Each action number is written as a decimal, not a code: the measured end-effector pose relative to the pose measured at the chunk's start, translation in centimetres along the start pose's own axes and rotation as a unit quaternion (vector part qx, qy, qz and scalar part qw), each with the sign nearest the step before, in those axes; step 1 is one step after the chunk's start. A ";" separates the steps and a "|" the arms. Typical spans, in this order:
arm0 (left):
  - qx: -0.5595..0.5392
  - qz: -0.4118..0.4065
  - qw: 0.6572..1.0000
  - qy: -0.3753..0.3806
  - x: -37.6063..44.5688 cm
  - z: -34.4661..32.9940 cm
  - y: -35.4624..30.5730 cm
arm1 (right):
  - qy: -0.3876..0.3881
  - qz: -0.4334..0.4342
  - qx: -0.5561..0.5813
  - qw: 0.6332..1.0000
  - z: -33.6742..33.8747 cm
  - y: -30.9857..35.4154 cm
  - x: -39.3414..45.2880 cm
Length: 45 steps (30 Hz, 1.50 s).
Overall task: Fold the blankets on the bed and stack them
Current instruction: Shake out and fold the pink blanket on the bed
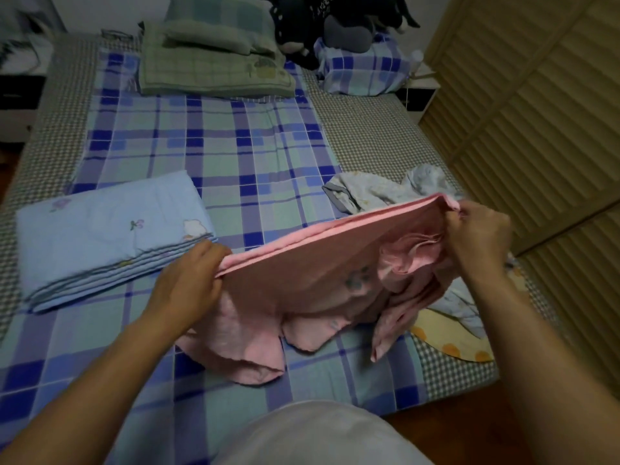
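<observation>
You hold the pink blanket (302, 273) up over the near part of the bed (235, 156). Your left hand (191, 280) pinches the left end of its folded top edge, fingers curled round the cloth. Your right hand (479, 236) grips the right end, fingers bunched tight on gathered layers. The lower part of the blanket sags onto the plaid sheet. A folded blue blanket (110, 236) lies flat at the left, just beside your left hand. A crumpled pale blanket (385, 189) lies at the right, behind the pink one.
</observation>
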<state>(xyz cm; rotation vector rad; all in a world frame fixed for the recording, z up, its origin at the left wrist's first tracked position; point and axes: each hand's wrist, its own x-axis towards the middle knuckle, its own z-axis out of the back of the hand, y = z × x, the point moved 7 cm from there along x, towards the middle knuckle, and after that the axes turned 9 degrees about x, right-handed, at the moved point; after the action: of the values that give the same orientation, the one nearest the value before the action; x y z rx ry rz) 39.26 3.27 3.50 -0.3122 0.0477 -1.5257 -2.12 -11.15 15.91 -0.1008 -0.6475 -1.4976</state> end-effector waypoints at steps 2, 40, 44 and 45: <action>0.037 -0.040 0.998 0.042 -1.2 0.1 0.7 | 0.051 0.057 -0.018 0.997 -2.7 -0.4 -1.9; -0.030 -0.057 0.998 0.009 -13.5 -8.0 -6.0 | 0.221 -0.178 -0.001 0.959 -11.0 -2.7 -0.7; -0.076 -0.074 0.993 0.058 -13.9 -8.2 -6.6 | 0.217 -0.179 0.019 0.960 -11.6 -2.0 -0.1; -0.073 -0.074 0.992 0.077 -14.0 -8.6 -6.5 | 0.218 -0.173 0.019 0.960 -11.6 -1.9 -0.2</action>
<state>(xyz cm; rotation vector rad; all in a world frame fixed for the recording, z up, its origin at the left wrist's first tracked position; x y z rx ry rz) 30.26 15.51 -5.59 -0.3197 0.2647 -1.6960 0.03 -16.40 5.61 0.3827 -0.3443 -1.7685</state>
